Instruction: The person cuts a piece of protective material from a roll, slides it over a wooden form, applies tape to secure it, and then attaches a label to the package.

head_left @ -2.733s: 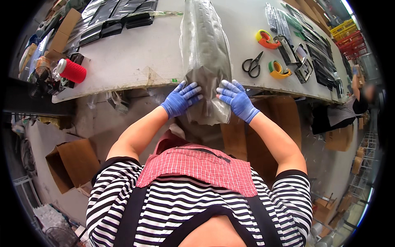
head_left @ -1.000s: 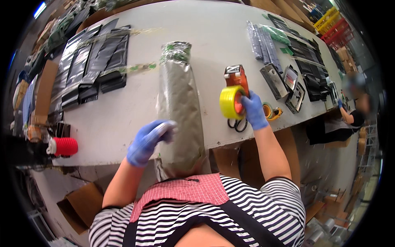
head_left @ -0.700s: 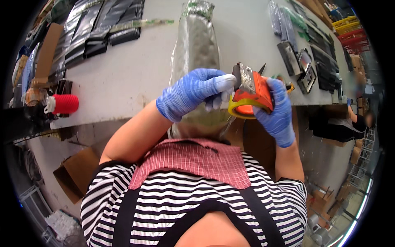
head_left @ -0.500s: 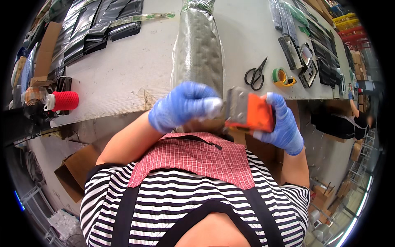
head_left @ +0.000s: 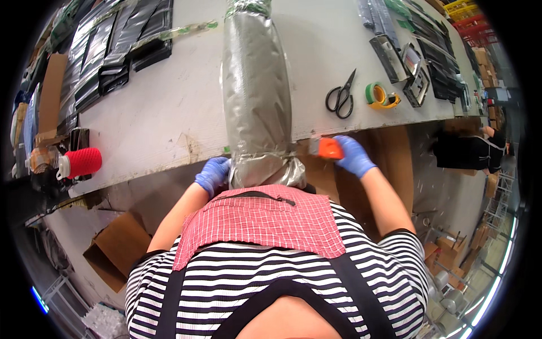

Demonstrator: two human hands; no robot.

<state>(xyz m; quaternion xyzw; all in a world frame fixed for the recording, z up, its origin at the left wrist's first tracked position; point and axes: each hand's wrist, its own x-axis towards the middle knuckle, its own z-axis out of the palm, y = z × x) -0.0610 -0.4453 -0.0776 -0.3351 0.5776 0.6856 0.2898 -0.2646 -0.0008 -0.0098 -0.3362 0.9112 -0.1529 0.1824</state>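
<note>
Grey film bundle (head_left: pixel 257 85) overhangs the desk (head_left: pixel 152 113), tape dispenser (head_left: pixel 329 148) alongside

The bundle lies lengthways on the desk, its near end jutting past the edge towards the checked apron (head_left: pixel 259 223). The left hand (head_left: pixel 213 174) is at that end's left side, fingers partly hidden; how far they close, I cannot tell. The right hand (head_left: pixel 354 157) is curled round the orange dispenser, just right of the bundle. The wrap looks slick and yielding, the whole probably bulky; broad palms on both flanks should hold better than pinching loose film.

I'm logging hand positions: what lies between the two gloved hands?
In the head view, the grey bundle, beside the left hand, and the orange dispenser, in the right hand.
</note>
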